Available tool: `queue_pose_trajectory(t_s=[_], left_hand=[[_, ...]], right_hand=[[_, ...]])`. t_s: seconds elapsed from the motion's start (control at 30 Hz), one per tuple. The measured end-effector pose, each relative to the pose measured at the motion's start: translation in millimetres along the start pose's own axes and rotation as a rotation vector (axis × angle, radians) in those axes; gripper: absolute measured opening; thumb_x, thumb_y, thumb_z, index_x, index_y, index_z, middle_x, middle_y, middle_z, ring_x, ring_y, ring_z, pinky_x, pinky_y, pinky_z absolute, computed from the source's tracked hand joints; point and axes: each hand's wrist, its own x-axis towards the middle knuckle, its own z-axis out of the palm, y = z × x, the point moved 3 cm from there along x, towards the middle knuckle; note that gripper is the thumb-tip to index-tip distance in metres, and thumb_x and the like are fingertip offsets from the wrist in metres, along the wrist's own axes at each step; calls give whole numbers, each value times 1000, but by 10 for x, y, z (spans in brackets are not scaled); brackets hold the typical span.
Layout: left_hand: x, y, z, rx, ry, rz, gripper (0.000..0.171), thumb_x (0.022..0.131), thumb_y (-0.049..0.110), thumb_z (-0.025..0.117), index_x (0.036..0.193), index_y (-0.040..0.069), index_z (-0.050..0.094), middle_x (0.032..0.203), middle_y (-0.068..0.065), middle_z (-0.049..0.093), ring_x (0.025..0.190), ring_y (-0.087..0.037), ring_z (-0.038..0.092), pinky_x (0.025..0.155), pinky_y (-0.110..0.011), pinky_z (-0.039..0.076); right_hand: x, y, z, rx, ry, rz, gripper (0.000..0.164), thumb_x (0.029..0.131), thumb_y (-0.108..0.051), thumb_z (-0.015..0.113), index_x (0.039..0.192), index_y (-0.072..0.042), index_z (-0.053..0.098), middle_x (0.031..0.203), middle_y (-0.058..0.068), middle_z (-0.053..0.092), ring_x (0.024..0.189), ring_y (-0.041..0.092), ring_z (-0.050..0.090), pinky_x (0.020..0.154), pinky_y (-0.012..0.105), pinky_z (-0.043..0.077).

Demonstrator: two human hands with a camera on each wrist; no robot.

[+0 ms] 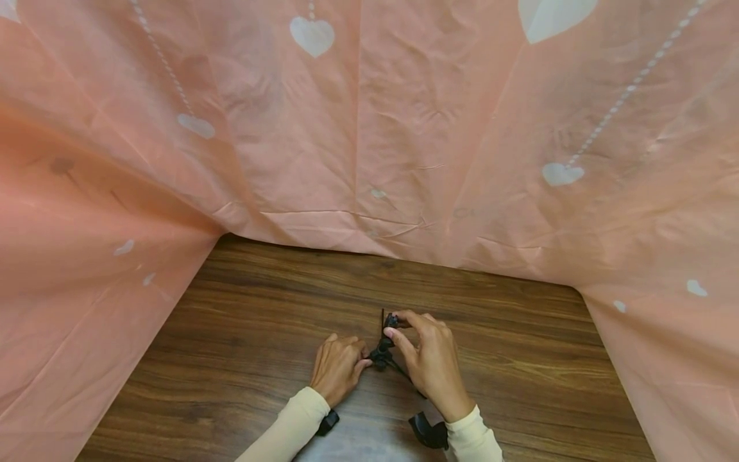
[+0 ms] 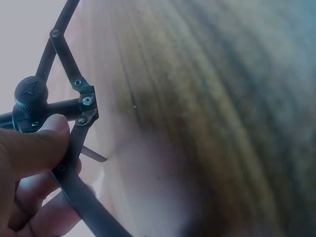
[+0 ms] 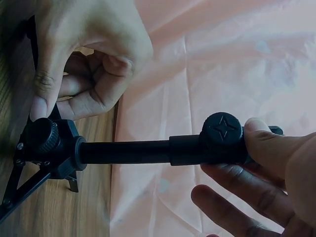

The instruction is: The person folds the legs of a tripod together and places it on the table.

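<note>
Left hand (image 1: pixel 337 367) pinches the mini tripod (image 3: pixel 126 152) low down, right hand (image 1: pixel 432 356) pinches its top, upright on the tabletop (image 1: pixel 260 308); seemingly mid-adjustment, the next move calling for steady support below

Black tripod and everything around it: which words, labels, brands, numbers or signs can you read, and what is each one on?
No words, labels, brands or numbers can be read.
A four-pointed star sign: on the upper knob of the tripod.
A star sign: on the knob by the leg joints, in the left wrist view.
Pale hearts: on the pink cloth.
A faint mark, low on the cloth: too blurred to read.
</note>
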Motion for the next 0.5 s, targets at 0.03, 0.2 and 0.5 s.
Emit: queue_pose_trajectory(t_s=[0.03,0.2,0.5], left_hand=[[-4,0,4,3,6,2,22,78,33,93,80,22,73,76,11,70,64,-7,62,65,-27,39],[-23,6,6,11,32,8,21,80,32,92,83,21,74,78,10,70,66,-8,64,65,-27,41],[-51,9,7,-20,96,8,22,79,32,92,82,21,73,78,10,72,66,-10,65,64,-28,45]], right_hand=[[1,3,-2,1,1,1,30,88,-30,85,112,-13,80,96,7,82,63,8,58,79,47,58],[4,18,1,2,9,-6,30,88,-31,85,111,-13,81,97,5,83,70,18,68,77,49,59],[-5,7,-3,-35,13,-7,31,88,-31,86,113,-13,81,96,7,83,71,21,70,71,46,56]])
